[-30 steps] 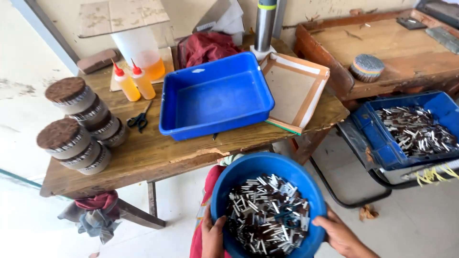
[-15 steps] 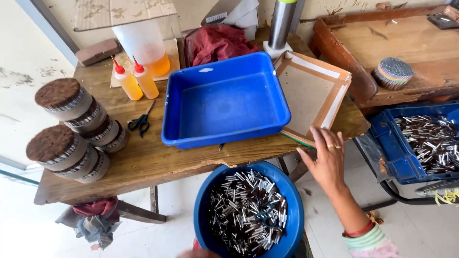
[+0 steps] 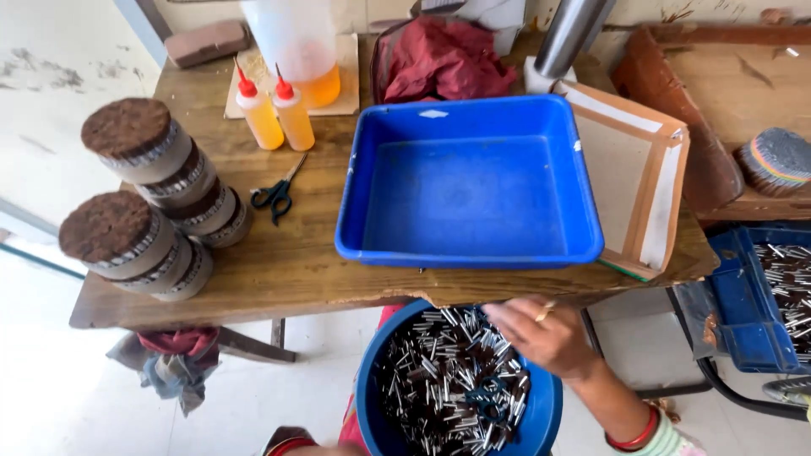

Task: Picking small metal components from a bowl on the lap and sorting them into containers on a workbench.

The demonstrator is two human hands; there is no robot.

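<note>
— Where is the tub (image 3: 376,397) seen?
— At the bottom centre of the frame, below the table (image 3: 296,266) edge. It is round, blue, and filled with small dark and silvery pins (image 3: 439,388).

— And the hands?
— The right hand (image 3: 545,338) is held over the tub's upper right rim, fingers loosely spread and gripping nothing; a ring is worn on one finger. The left hand cannot be made out, so its state cannot be told.

— What is found above?
— An empty blue tray (image 3: 469,186) is set on the table at centre, with a cardboard tray (image 3: 646,194) leaned against its right side.

— To the left?
— Scissors (image 3: 277,192) are laid beside two orange bottles (image 3: 274,114), and two stacks of rolls (image 3: 148,198) are stood at the left edge. A red cloth (image 3: 443,59) is bunched at the top; a blue crate (image 3: 760,295) of pins is seen at right.
</note>
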